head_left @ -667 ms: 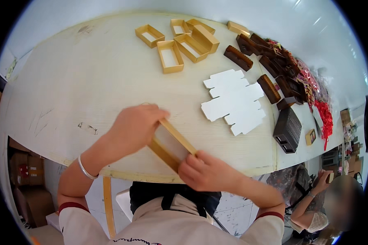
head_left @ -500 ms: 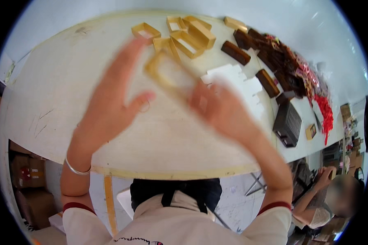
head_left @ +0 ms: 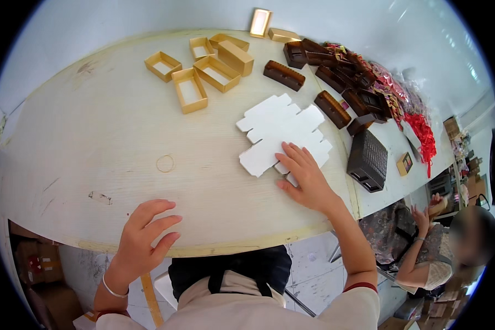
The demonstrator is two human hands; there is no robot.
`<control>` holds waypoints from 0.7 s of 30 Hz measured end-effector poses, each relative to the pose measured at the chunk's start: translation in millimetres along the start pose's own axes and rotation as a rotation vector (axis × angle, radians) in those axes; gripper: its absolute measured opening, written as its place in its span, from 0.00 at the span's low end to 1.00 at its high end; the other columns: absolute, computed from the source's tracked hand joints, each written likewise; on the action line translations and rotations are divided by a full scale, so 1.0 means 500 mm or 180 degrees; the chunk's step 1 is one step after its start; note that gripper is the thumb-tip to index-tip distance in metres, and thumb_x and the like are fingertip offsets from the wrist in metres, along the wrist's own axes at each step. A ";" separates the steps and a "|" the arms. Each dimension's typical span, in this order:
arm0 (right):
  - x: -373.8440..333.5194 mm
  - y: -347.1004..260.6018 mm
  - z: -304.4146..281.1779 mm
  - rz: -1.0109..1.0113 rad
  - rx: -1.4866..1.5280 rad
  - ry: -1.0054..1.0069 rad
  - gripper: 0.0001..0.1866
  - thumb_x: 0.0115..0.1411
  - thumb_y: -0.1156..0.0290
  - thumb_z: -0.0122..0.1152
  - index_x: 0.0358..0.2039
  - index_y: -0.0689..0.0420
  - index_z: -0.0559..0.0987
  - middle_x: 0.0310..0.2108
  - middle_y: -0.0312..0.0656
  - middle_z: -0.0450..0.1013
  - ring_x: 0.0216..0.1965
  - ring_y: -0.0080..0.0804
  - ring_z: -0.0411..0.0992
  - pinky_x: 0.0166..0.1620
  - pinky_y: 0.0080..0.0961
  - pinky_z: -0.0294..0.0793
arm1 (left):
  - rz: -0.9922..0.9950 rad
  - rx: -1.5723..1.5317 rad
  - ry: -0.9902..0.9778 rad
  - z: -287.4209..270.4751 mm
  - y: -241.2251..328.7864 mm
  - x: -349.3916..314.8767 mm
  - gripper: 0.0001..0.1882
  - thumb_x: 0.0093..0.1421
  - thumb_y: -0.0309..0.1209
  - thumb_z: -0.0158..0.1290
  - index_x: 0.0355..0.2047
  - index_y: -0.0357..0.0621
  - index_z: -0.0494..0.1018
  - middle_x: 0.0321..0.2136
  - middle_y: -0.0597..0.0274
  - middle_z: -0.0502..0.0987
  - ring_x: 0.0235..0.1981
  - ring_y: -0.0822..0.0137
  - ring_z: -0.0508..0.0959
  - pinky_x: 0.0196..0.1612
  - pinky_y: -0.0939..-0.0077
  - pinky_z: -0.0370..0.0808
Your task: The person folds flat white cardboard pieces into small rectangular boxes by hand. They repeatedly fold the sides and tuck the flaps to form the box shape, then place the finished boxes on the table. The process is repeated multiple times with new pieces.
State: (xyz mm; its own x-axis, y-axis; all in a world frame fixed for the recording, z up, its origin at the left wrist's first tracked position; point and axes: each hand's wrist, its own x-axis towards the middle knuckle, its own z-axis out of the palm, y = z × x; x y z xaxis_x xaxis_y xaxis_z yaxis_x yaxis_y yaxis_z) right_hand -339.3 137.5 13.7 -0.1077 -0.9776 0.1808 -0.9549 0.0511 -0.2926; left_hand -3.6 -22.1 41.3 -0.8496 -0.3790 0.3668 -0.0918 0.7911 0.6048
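Note:
My right hand [head_left: 307, 181] rests with fingers spread on several flat white cardboard box blanks [head_left: 275, 124], fanned over one another. It grips nothing that I can see. My left hand [head_left: 148, 231] hovers above the table's near edge, fingers apart and bent, holding nothing. Between the hands and further back, a thin rubber band [head_left: 165, 163] lies on the tabletop. Beyond it, several gold open card trays [head_left: 190, 91] are grouped at the far left, with a taller gold box [head_left: 236, 58] among them. One gold tray with a pale inside [head_left: 260, 22] stands upright against the back wall.
Brown ridged boxes [head_left: 284, 75] are scattered at the back right, beside a heap of red and pink packets [head_left: 404, 99]. A dark slatted basket [head_left: 368, 160] and a small gold box [head_left: 405, 164] stand right. A co-worker [head_left: 429, 247] sits at the lower right.
My right hand has let go of a gold tray and come down onto the white blanks. A gold tray now stands against the wall. My left hand has drawn back toward the near edge.

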 end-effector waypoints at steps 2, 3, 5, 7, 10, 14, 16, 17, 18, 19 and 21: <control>-0.004 -0.003 -0.012 0.0111 0.0413 0.0072 0.27 0.55 0.67 0.63 0.55 0.59 0.70 0.61 0.52 0.62 0.63 0.51 0.59 0.65 0.47 0.54 | 0.0144 0.0041 0.0036 0.019 0.019 0.019 0.13 0.48 0.22 0.62 0.37 0.40 0.78 0.44 0.53 0.76 0.47 0.51 0.75 0.48 0.63 0.74; 0.005 -0.006 -0.024 0.0331 0.0718 0.0009 0.28 0.55 0.68 0.64 0.56 0.59 0.69 0.61 0.52 0.62 0.64 0.50 0.58 0.65 0.46 0.54 | 0.0194 -0.0018 -0.0004 0.026 0.026 0.027 0.13 0.48 0.23 0.62 0.37 0.40 0.78 0.43 0.53 0.76 0.47 0.51 0.75 0.48 0.63 0.74; 0.020 -0.007 -0.038 0.0764 0.1327 -0.0130 0.29 0.54 0.69 0.65 0.57 0.60 0.69 0.62 0.52 0.61 0.65 0.48 0.57 0.65 0.45 0.54 | 0.0287 -0.0138 -0.0081 0.046 0.035 0.040 0.13 0.49 0.23 0.63 0.37 0.40 0.78 0.43 0.54 0.76 0.46 0.52 0.75 0.48 0.64 0.74; 0.015 -0.017 -0.005 0.0257 0.0183 0.0177 0.30 0.53 0.68 0.66 0.56 0.61 0.69 0.59 0.56 0.63 0.62 0.51 0.60 0.63 0.45 0.57 | 0.0312 -0.0291 -0.0169 0.066 0.046 0.056 0.12 0.50 0.25 0.62 0.37 0.41 0.78 0.42 0.54 0.77 0.46 0.52 0.75 0.47 0.64 0.74; 0.013 -0.029 0.020 0.0157 -0.0346 0.0408 0.31 0.52 0.67 0.67 0.55 0.61 0.69 0.55 0.60 0.66 0.60 0.52 0.62 0.62 0.43 0.59 | 0.0120 -0.0619 -0.0381 0.109 0.045 0.084 0.16 0.53 0.23 0.60 0.43 0.41 0.75 0.44 0.55 0.76 0.47 0.54 0.75 0.48 0.65 0.73; 0.029 -0.029 0.011 0.0326 0.0243 0.0456 0.32 0.50 0.67 0.69 0.56 0.60 0.69 0.51 0.57 0.70 0.57 0.51 0.65 0.59 0.38 0.64 | -0.1677 -0.2567 -0.1011 0.137 0.033 0.172 0.30 0.61 0.31 0.56 0.61 0.45 0.58 0.47 0.56 0.74 0.47 0.60 0.76 0.50 0.67 0.74; 0.057 -0.047 -0.029 0.0685 0.0561 0.0040 0.32 0.50 0.68 0.68 0.56 0.60 0.69 0.51 0.55 0.71 0.55 0.49 0.67 0.56 0.37 0.67 | -0.2393 -0.3230 -0.1088 0.139 0.019 0.227 0.34 0.63 0.35 0.54 0.64 0.45 0.51 0.46 0.54 0.72 0.46 0.62 0.76 0.49 0.67 0.76; 0.065 -0.055 -0.041 0.0875 0.0712 -0.0166 0.32 0.50 0.68 0.68 0.56 0.60 0.70 0.51 0.54 0.71 0.55 0.47 0.68 0.55 0.36 0.68 | -0.2515 -0.3240 -0.1103 0.148 0.006 0.245 0.34 0.64 0.36 0.54 0.65 0.45 0.50 0.46 0.52 0.72 0.45 0.62 0.77 0.49 0.67 0.76; 0.064 -0.045 -0.033 0.0512 0.0439 0.0175 0.31 0.51 0.68 0.68 0.56 0.59 0.70 0.46 0.53 0.74 0.49 0.47 0.72 0.49 0.36 0.72 | -0.2615 -0.3241 -0.1124 0.151 -0.003 0.259 0.34 0.64 0.38 0.53 0.65 0.44 0.49 0.45 0.51 0.71 0.44 0.62 0.77 0.48 0.67 0.77; 0.063 -0.034 -0.037 0.0567 0.0560 0.0086 0.30 0.52 0.67 0.67 0.56 0.60 0.70 0.45 0.54 0.75 0.47 0.48 0.73 0.48 0.37 0.72 | -0.2545 -0.3148 -0.1084 0.146 -0.007 0.268 0.34 0.64 0.38 0.53 0.64 0.44 0.50 0.45 0.51 0.71 0.43 0.63 0.77 0.47 0.67 0.77; 0.074 -0.019 -0.054 0.0677 0.0803 -0.0107 0.29 0.53 0.67 0.66 0.55 0.60 0.71 0.42 0.55 0.76 0.44 0.50 0.74 0.46 0.38 0.73 | -0.2414 -0.2970 -0.1008 0.142 -0.013 0.274 0.33 0.64 0.38 0.53 0.64 0.42 0.51 0.45 0.51 0.70 0.42 0.64 0.77 0.46 0.67 0.78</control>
State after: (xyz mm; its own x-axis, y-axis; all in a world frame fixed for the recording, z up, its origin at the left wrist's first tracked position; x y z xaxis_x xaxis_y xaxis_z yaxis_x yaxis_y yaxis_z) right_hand -341.4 106.0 48.4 -0.2841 -0.9569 0.0609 -0.8129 0.2067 -0.5445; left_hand -156.0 -45.1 37.5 -0.8433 -0.3560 -0.4026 -0.3200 -0.2694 0.9083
